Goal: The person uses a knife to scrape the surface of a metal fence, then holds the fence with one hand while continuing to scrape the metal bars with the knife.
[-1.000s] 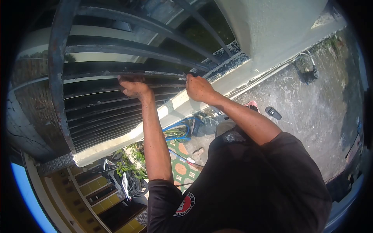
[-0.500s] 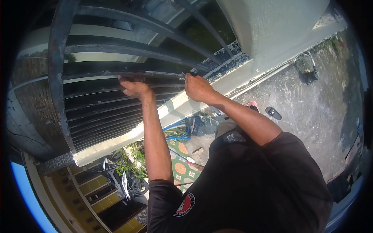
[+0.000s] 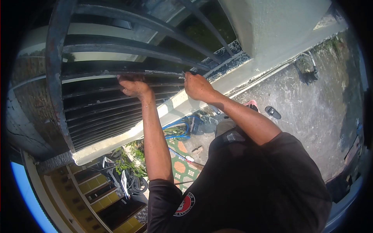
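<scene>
A dark metal window grille (image 3: pixel 128 46) with long parallel bars fills the upper left of the head view; its paint looks chipped in spots. My left hand (image 3: pixel 134 87) is at one of the middle bars, fingers curled around it and partly hidden behind it. To the right, my right hand (image 3: pixel 198 86) is closed near the right end of the same bar, close to the sill. A small, pale, thin edge juts from its fingertips against the bar; what it belongs to I cannot make out.
A pale sill (image 3: pixel 175 101) runs diagonally below the grille. On the concrete ground (image 3: pixel 295 112) lies a dark sandal (image 3: pixel 273 112). Below are a coiled blue hose (image 3: pixel 182 126), green plants (image 3: pixel 132 167), a parked motorcycle (image 3: pixel 126 180) and patterned tiles (image 3: pixel 180 167).
Both hands keep nearly the same places on the bar. The view has shifted very slightly; nothing was taken hold of or let go.
</scene>
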